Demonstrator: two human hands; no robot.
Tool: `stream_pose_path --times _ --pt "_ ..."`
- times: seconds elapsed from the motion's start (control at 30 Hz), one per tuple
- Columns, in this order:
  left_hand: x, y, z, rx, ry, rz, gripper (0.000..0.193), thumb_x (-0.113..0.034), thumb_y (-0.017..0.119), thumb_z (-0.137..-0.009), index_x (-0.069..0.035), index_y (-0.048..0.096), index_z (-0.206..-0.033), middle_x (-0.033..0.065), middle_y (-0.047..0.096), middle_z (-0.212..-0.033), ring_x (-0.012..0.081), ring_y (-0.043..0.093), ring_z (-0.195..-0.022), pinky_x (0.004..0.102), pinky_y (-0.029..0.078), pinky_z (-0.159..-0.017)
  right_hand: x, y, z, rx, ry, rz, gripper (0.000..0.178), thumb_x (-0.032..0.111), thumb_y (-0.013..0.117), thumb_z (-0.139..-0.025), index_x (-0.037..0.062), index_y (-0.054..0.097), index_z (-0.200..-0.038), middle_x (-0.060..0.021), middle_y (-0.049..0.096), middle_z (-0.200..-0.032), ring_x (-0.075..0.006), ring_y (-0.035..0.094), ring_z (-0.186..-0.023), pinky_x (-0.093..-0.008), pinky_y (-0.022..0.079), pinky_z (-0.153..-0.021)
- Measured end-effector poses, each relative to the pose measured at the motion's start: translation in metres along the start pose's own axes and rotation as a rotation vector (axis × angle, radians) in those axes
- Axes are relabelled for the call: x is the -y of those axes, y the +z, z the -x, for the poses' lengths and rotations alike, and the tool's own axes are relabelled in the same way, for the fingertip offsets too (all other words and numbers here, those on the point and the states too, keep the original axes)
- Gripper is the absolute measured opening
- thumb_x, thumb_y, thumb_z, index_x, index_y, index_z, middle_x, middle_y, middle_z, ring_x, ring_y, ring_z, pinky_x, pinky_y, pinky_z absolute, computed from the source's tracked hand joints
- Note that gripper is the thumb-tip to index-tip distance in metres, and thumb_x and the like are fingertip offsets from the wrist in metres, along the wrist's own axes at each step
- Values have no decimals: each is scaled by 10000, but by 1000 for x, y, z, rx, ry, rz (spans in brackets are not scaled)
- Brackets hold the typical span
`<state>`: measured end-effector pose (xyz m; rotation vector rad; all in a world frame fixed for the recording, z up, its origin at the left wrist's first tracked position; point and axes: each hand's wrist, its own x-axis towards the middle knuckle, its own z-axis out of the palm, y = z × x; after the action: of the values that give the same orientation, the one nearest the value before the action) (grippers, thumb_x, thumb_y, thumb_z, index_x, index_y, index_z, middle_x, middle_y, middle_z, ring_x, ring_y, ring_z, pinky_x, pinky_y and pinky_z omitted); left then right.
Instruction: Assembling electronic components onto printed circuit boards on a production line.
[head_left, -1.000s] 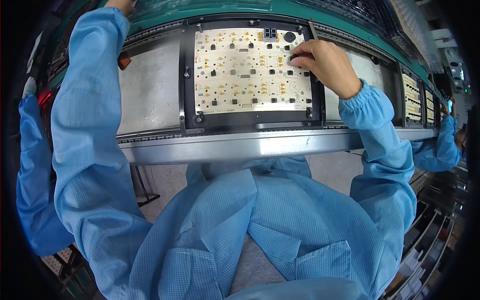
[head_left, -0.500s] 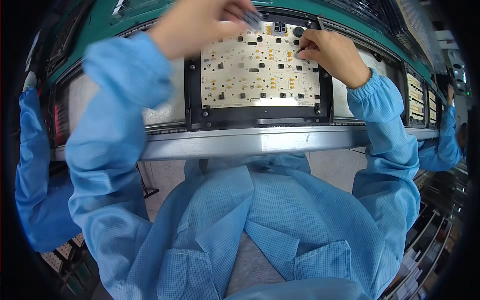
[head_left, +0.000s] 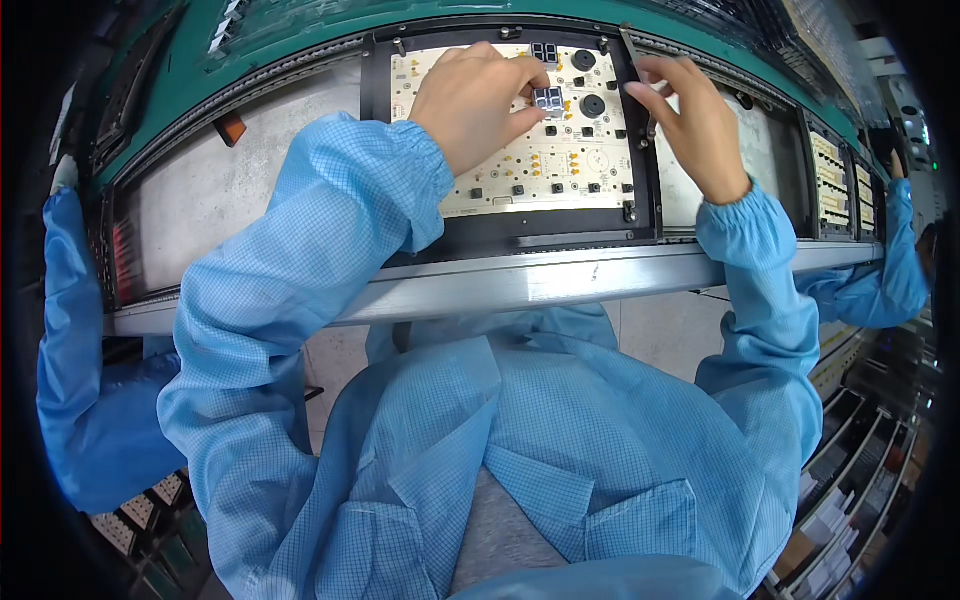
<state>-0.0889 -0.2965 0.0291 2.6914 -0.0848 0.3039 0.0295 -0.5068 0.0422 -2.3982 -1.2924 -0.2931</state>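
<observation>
While a green work surface [head_left: 200, 85] stretched along the far side, a silver rail [head_left: 480, 283] ran along the near side. Between them, a black frame [head_left: 480, 230] held your cream circuit board [head_left: 520, 202], its fine print too small to read. Your right hand [head_left: 697, 125], fingers parted and released, hovered by the frame's right edge. Your left hand [head_left: 475, 110] pinched a two-digit display [head_left: 549, 99] at the board's far right part, just left of a round black buzzer [head_left: 593, 106].
</observation>
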Motion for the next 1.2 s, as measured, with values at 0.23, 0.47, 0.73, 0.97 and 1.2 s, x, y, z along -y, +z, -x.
stream_pose_path --times 0.23,0.47,0.73,0.97,1.2 --pt "1 -14 -26 137 26 -8 205 -204 686 -753 -93 626 -914 39 649 -763 216 618 -784 363 450 -761 -6 -6 12 332 349 -57 432 381 444 -942 -15 611 -894 -161 622 -736 -273 605 -691 -347 449 -636" --pt "-6 -44 -35 370 -116 -78 198 -131 690 -687 -72 528 -785 80 606 -725 283 608 -738 371 468 -676 -3 7 4 293 257 -232 384 334 474 -935 -11 644 -945 -169 643 -782 -274 624 -713 -337 473 -654" --pt "-22 -48 -54 557 -224 -61 221 -79 714 -691 -34 506 -753 121 590 -786 299 596 -750 401 474 -655 -18 -16 4 398 80 -183 355 317 501 -915 -1 648 -971 -168 642 -959 -306 621 -835 -362 480 -734" --pt "-31 -40 -65 426 -160 -51 115 30 633 -706 27 519 -699 138 564 -648 213 633 -660 321 466 -563 -44 -26 -10 326 18 -271 319 278 534 -905 14 641 -1048 -143 665 -940 -239 642 -808 -324 503 -706" --pt "-9 -52 -55 407 -183 125 155 -88 755 -649 -60 607 -684 92 637 -662 235 633 -664 344 480 -603 -109 -39 -85 -127 -115 -437 348 309 545 -905 61 609 -1140 -115 647 -939 -210 615 -850 -303 490 -766"
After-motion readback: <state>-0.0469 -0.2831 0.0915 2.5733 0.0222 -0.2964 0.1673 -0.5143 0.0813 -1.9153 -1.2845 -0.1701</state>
